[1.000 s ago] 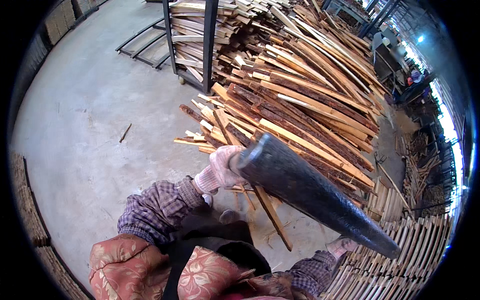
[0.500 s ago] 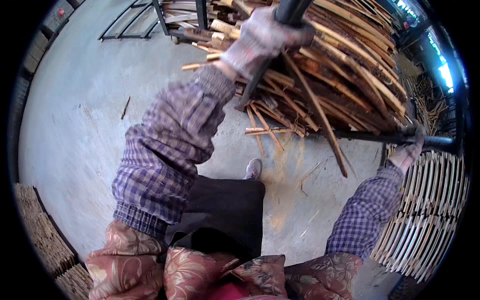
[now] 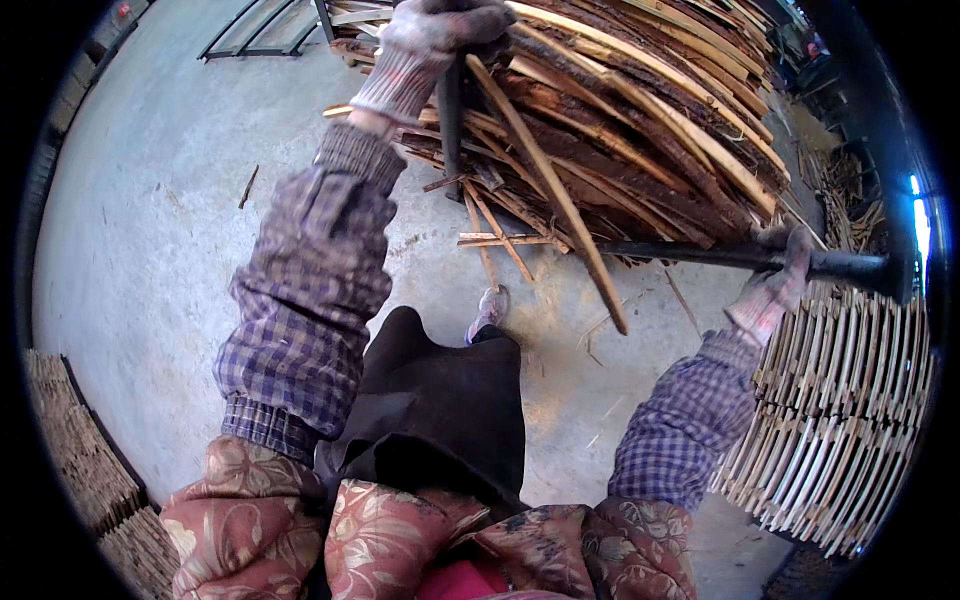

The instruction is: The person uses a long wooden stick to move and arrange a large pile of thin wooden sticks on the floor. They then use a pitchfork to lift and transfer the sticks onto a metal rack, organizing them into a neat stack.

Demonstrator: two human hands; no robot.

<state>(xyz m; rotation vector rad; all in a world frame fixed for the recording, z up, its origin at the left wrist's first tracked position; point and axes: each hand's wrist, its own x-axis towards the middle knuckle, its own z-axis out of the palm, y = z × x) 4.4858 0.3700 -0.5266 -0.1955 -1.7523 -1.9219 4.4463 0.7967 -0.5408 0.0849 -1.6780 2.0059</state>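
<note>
My left hand (image 3: pixel 440 45), in a pale knitted glove with reddish stains, is closed round the top part of a dark metal post (image 3: pixel 450 130) of a rack. The lower bar (image 3: pixel 690 254) of that rack runs to the right, and my right hand (image 3: pixel 783 278), gloved too, grips it near its right end. Long rough wood strips (image 3: pixel 640 130), some with dark bark, lie heaped in the rack between my hands. One loose strip (image 3: pixel 550 190) slants down over the bar toward me.
Stacked slats (image 3: pixel 840 400) stand close to my right forearm. More stacked wood (image 3: pixel 85 440) is at the lower left. A dark metal frame (image 3: pixel 262 28) lies at the far left on the grey floor (image 3: pixel 150 250), where scraps are scattered. My shoe (image 3: pixel 490 308) is below the rack.
The rack with its wood has shifted left and slightly away, both hands moving along with it and keeping their grip. My dark-clad knee has come up into view.
</note>
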